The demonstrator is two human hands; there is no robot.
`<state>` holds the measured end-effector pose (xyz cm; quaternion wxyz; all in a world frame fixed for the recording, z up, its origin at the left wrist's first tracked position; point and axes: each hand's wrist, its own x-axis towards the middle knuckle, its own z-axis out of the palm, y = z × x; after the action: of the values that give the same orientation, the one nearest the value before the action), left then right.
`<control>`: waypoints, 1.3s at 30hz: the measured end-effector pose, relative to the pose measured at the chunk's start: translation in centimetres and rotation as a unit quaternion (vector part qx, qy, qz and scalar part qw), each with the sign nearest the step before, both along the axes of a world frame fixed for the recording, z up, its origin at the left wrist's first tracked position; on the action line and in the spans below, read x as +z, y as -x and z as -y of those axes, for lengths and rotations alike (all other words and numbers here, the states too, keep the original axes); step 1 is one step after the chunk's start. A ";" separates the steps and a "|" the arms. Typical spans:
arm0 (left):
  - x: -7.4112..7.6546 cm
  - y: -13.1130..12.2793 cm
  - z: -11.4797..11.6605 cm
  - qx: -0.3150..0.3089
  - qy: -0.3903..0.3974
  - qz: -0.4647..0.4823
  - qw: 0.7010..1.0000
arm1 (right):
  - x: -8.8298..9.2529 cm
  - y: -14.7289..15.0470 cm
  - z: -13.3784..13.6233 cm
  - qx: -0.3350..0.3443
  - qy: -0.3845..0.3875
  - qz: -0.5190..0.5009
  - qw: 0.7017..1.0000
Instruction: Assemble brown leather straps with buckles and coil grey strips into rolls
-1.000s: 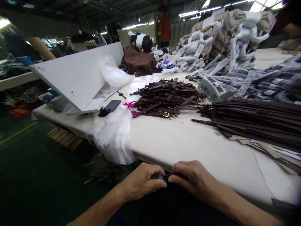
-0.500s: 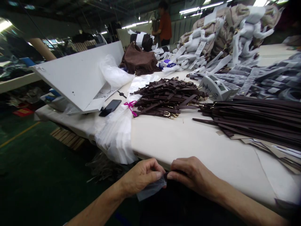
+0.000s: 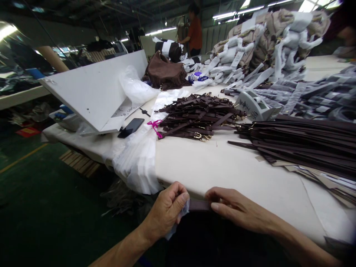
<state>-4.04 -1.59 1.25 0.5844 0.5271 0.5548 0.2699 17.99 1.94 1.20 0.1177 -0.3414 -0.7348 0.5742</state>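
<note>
A dark brown strap (image 3: pixel 199 205) stretches between my two hands in front of the table's near edge. My left hand (image 3: pixel 167 209) is closed round a thin clear plastic sleeve (image 3: pixel 184 211) and the strap end inside it. Part of the sleeve hangs below that hand's fingers. Thumb and fingers of my right hand (image 3: pixel 236 207) pinch the bare strap at its right side. Where the strap runs beyond my right fingers is hidden. On the table ahead lies a heap of brown straps with gold buckles (image 3: pixel 197 115).
A fan of flat plastic sleeves (image 3: pixel 136 163) hangs over the table edge at left, near a phone (image 3: pixel 131 128) and a white board (image 3: pixel 97 92). Long brown strips (image 3: pixel 303 141), a grey tape dispenser (image 3: pixel 257 106) and wrapped bags (image 3: pixel 261 44) lie rightward. One person (image 3: pixel 195 31) stands behind.
My hands have moved apart, right hand to the right and left hand slightly left, so a length of strap now shows between them. The plastic is bunched more tightly in my left hand.
</note>
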 end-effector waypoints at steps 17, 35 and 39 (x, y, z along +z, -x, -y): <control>-0.7 0.0 -0.2 -0.218 -0.191 -0.288 0.913 | 2.3 -0.2 -0.4 0.012 -0.130 0.124 0.984; -0.4 -2.3 -1.8 -0.143 -0.052 -0.134 0.979 | 1.3 0.9 0.3 0.026 -0.295 0.129 0.946; -0.2 -2.7 -1.9 -0.155 0.010 -0.010 0.988 | 0.5 1.5 1.0 0.040 -0.393 0.117 0.911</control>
<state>-1.36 0.28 1.09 0.6189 0.6035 0.4750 0.1647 16.44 0.93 1.72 0.1324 -0.3022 -0.9226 0.1998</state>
